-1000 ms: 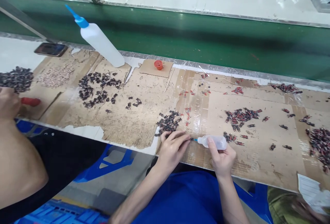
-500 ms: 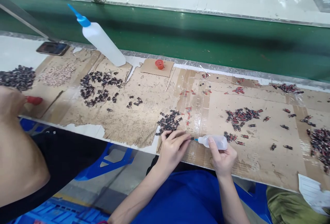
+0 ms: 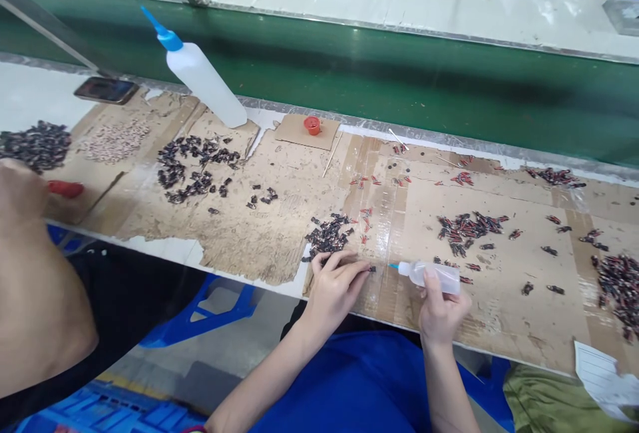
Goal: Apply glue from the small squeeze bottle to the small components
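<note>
Near the table's front edge, my left hand [image 3: 335,281] pinches a small dark part [image 3: 372,269] between its fingertips. Just behind that hand is a heap of similar dark parts [image 3: 329,233]. My right hand [image 3: 442,306] is closed around a small clear squeeze bottle [image 3: 433,277], which lies almost level. Its thin blue nozzle [image 3: 394,266] points left toward the small part, with a gap between them. Several red-and-black pieces [image 3: 469,230] lie beyond the right hand, and some small red pieces [image 3: 366,220] lie behind the left.
A tall white bottle with a blue cap [image 3: 207,84] leans at the back left. A red cup [image 3: 312,126] sits on a cardboard square. A phone [image 3: 106,90] lies far left. A co-worker's arm [image 3: 40,300] reaches in at left, near a red tool. Cardboard [image 3: 269,240] covers the tabletop.
My right hand has drawn the squeeze bottle back to the right, so its nozzle has left the small dark part. My left hand has stayed almost in place.
</note>
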Demonstrator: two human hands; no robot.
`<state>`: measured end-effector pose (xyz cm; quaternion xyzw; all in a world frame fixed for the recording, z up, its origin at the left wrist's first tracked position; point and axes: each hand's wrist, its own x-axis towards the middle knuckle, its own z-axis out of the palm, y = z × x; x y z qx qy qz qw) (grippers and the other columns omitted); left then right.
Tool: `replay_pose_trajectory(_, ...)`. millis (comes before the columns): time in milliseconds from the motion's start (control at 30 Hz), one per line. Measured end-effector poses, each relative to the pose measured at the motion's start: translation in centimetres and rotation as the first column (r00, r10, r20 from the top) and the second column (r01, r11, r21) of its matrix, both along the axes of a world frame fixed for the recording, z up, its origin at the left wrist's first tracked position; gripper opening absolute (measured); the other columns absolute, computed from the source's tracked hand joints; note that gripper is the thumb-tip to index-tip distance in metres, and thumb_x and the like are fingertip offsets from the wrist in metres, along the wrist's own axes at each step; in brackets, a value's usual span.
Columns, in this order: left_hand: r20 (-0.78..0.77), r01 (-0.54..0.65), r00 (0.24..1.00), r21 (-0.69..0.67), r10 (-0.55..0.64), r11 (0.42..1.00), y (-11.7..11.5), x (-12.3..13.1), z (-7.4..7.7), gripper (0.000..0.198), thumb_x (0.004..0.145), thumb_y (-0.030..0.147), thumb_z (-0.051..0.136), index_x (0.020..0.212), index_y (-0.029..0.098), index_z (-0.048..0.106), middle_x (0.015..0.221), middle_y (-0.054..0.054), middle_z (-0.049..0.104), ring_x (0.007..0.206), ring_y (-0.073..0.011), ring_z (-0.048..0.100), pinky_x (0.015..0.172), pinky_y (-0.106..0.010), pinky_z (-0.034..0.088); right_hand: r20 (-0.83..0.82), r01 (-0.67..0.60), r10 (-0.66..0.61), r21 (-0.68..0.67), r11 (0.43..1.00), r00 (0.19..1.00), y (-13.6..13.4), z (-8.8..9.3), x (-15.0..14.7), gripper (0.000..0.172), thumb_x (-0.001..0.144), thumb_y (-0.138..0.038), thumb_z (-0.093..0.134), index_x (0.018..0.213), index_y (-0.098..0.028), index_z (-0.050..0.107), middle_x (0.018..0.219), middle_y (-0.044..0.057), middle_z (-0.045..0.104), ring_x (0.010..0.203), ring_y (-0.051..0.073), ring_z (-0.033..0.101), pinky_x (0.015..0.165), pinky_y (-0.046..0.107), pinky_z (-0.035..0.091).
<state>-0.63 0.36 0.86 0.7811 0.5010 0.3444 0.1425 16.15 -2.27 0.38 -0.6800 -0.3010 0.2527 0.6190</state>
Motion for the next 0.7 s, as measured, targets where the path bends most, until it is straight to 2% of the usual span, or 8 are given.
replay_pose_trajectory(67,0.003,0.015,1.000,-0.015,-0.015,1.000,0.1,-0.2,0.1,0.011,0.091,0.018,0.061,0.090,0.024,0.070,0.080,0.000,0.077,0.094,-0.0213,0.068,0.087,-0.039,0.032,-0.087,0.043,-0.038,0.053,0.998,0.995,0.1,-0.1,0.2,0.027,0.070,-0.039,0.075,0.076,-0.013,0.068,0.072,0.007,0.072,0.051,0.016,0.062,0.047,0.026,0.047)
replay_pose_trajectory(133,0.009,0.031,1.000,-0.043,-0.030,0.999,0.4,-0.5,0.3,0.011,0.090,0.019,0.061,0.091,0.025,0.071,0.082,0.000,0.078,0.097,-0.0219,0.067,0.087,-0.039,0.032,-0.101,0.048,-0.041,0.067,0.997,0.994,0.3,0.1,0.4,0.032,0.066,-0.035,0.079,0.087,-0.014,0.066,0.083,0.008,0.072,0.062,0.019,0.067,0.056,0.029,0.052)
replay_pose_trajectory(300,-0.004,0.000,1.000,-0.021,0.000,1.000,2.3,-1.3,0.6,0.016,0.091,0.015,0.059,0.091,0.025,0.071,0.087,0.000,0.077,0.099,-0.0214,0.065,0.084,-0.039,0.034,-0.019,-0.082,0.084,0.088,0.993,0.996,1.8,1.0,0.3,0.045,0.060,-0.028,0.083,0.090,-0.021,0.051,0.083,0.004,0.072,0.083,0.023,0.072,0.077,0.037,0.054)
replay_pose_trajectory(400,-0.056,-0.030,0.998,0.011,0.030,0.999,3.7,-1.0,0.6,0.017,0.089,0.014,0.061,0.091,0.026,0.072,0.092,-0.001,0.076,0.102,-0.0231,0.063,0.086,-0.041,0.034,0.078,-0.130,0.129,0.011,0.991,0.989,2.6,1.2,0.0,0.045,0.063,-0.030,0.081,0.093,-0.022,0.048,0.092,0.007,0.073,0.095,0.025,0.070,0.088,0.041,0.050)
replay_pose_trajectory(467,-0.101,-0.015,0.995,0.014,0.016,1.000,4.4,-0.6,0.5,0.015,0.087,0.014,0.064,0.091,0.027,0.072,0.094,-0.002,0.075,0.105,-0.0250,0.060,0.088,-0.042,0.034,0.174,-0.119,0.131,-0.079,0.990,0.976,2.9,1.1,0.0,0.046,0.065,-0.033,0.080,0.098,-0.021,0.052,0.100,0.010,0.072,0.102,0.026,0.068,0.089,0.041,0.048)
replay_pose_trajectory(533,-0.144,0.026,0.989,-0.003,-0.026,1.000,4.8,-0.3,0.4,0.016,0.085,0.013,0.065,0.090,0.027,0.071,0.095,-0.002,0.074,0.106,-0.0259,0.058,0.089,-0.043,0.034,0.246,-0.121,0.144,-0.108,0.987,0.958,2.8,1.0,0.0,0.052,0.066,-0.037,0.079,0.107,-0.020,0.052,0.107,0.013,0.070,0.109,0.027,0.064,0.086,0.039,0.048)
replay_pose_trajectory(633,-0.180,0.080,0.980,-0.040,-0.085,0.996,5.1,-0.1,0.4,0.017,0.086,0.010,0.063,0.087,0.026,0.070,0.094,-0.003,0.073,0.106,-0.0251,0.056,0.090,-0.043,0.034,0.354,-0.107,0.109,-0.025,0.994,0.929,1.9,0.9,0.1,0.069,0.066,-0.036,0.081,0.123,-0.019,0.045,0.116,0.015,0.067,0.110,0.026,0.062,0.081,0.037,0.049)
replay_pose_trajectory(700,-0.171,0.083,0.981,-0.054,-0.091,0.995,5.1,-0.2,0.5,0.017,0.087,0.009,0.061,0.086,0.024,0.069,0.093,-0.004,0.073,0.105,-0.0243,0.056,0.090,-0.042,0.034,0.460,-0.075,0.024,0.091,0.993,0.887,0.9,1.0,-0.1,0.070,0.067,-0.031,0.082,0.125,-0.019,0.045,0.113,0.014,0.067,0.104,0.025,0.064,0.075,0.035,0.049)
